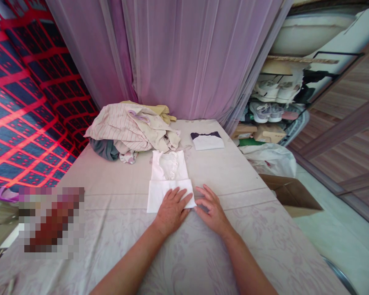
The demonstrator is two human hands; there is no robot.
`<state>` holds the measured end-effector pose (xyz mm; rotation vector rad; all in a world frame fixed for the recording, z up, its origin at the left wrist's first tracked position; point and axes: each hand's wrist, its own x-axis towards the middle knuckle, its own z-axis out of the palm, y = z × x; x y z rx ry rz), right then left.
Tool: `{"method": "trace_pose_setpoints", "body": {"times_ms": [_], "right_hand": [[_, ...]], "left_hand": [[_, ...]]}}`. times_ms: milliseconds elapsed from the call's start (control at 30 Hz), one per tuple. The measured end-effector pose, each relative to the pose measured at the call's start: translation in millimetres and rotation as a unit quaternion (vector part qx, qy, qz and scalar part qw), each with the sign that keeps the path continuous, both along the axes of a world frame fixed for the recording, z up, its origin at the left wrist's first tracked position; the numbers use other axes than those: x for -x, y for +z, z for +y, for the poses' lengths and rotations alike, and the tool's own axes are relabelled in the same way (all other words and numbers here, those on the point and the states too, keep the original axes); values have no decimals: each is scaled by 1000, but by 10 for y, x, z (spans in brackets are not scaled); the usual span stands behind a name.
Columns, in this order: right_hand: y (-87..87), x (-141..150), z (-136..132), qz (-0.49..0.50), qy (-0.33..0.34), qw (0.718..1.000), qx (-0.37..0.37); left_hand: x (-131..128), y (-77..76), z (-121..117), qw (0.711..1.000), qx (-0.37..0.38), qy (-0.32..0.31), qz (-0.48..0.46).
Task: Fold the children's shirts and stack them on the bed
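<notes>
A white garment [169,176] lies flat on the pale floral bed sheet [117,229], its near end folded over. My left hand [172,209] rests palm down on the folded near edge, fingers spread. Beside it, my right hand [212,207] lies flat on the sheet, fingertips at the garment's right corner. Neither hand grips anything.
A heap of unfolded clothes [132,129] sits at the back left. A folded white and dark piece [207,140] lies at the back right. Purple curtains [184,53] hang behind. A shoe rack [273,102], a plastic bag [270,157] and a cardboard box [290,196] stand to the right.
</notes>
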<state>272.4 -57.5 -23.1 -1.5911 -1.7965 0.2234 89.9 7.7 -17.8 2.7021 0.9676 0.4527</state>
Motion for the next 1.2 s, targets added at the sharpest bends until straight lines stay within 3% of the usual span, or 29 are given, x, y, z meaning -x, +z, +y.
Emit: {"method": "trace_pose_setpoints", "body": {"times_ms": [233,433,633,833,933,1067,1200], "right_hand": [[8,-15,-38,3,-44,999,-4],[66,27,-85,-49,-20,998,-22],[11,34,-61,-70,-22,997,-18],[33,-6,-74,-90,-1,996,-17],[31,-13,-81,-91,4,996,-14],[19,-10,-82,-86,7,996,-19],[21,-3,-78,-69,12,997,-23]], "left_hand": [[-14,6,-34,1000,-26,-7,12],[-7,29,-46,999,-27,-12,10],[1,29,-28,999,-4,-14,40],[-27,241,113,992,68,-20,105],[-93,341,185,994,39,-4,102],[-174,322,281,996,-9,4,87],[-242,318,451,994,33,64,83]]}}
